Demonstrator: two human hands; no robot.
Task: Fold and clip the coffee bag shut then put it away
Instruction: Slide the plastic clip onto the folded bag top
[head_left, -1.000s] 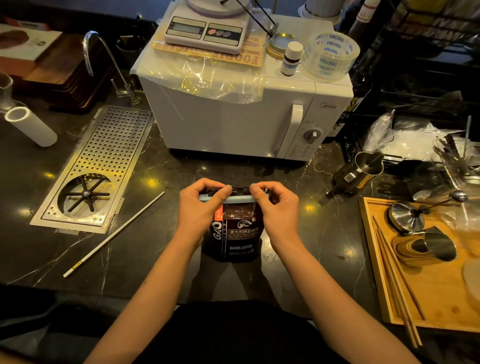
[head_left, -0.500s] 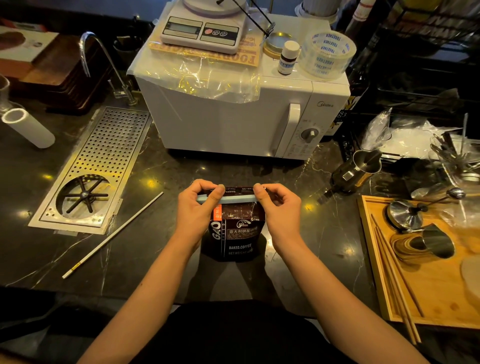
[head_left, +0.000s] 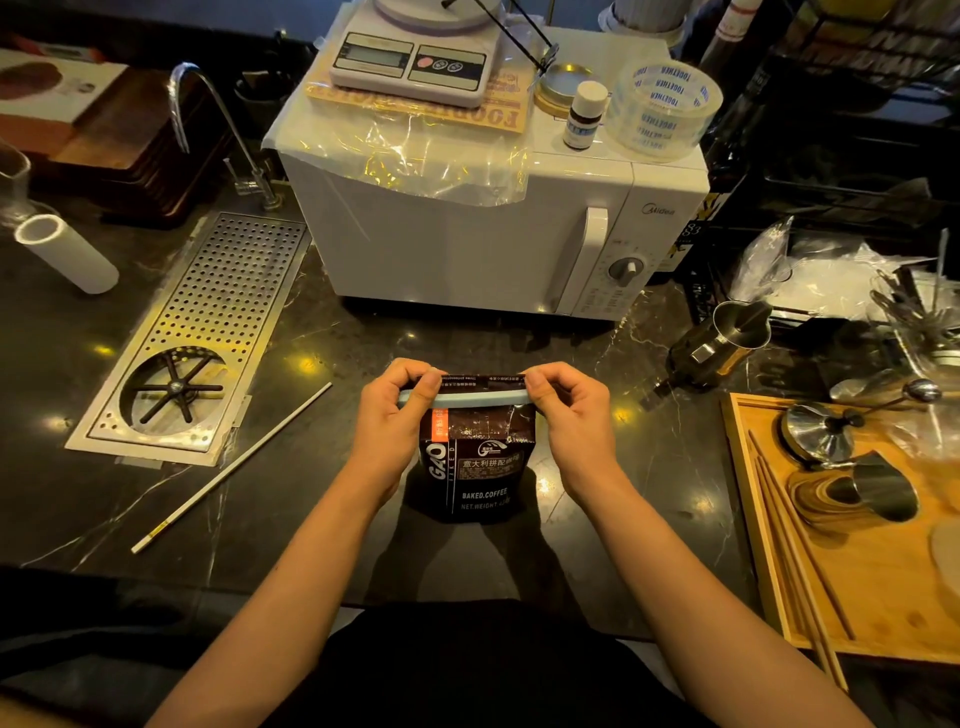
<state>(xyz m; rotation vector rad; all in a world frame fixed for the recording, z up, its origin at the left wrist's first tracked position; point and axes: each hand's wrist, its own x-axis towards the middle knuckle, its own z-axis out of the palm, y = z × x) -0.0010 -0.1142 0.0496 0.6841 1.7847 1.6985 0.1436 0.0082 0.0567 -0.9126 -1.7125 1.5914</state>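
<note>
Standing upright between both hands, the coffee bag (head_left: 475, 462) has its clip (head_left: 467, 399) pinched by left hand (head_left: 395, 415) and right hand (head_left: 571, 415).

Little has moved over the last second. The pale blue sealing clip (head_left: 480, 399) now lies straighter and flatter across the folded top of the coffee bag (head_left: 475, 462); a second ago its left end sat slightly higher under the thumb. The left hand (head_left: 395, 415) has closed more tightly over the clip's left end, thumb pressing down on it. The right hand (head_left: 569, 415) has slid a little toward the clip's right end, thumb tip now on the end itself, with more of the bag's folded strip showing above the clip between the two hands.
</note>
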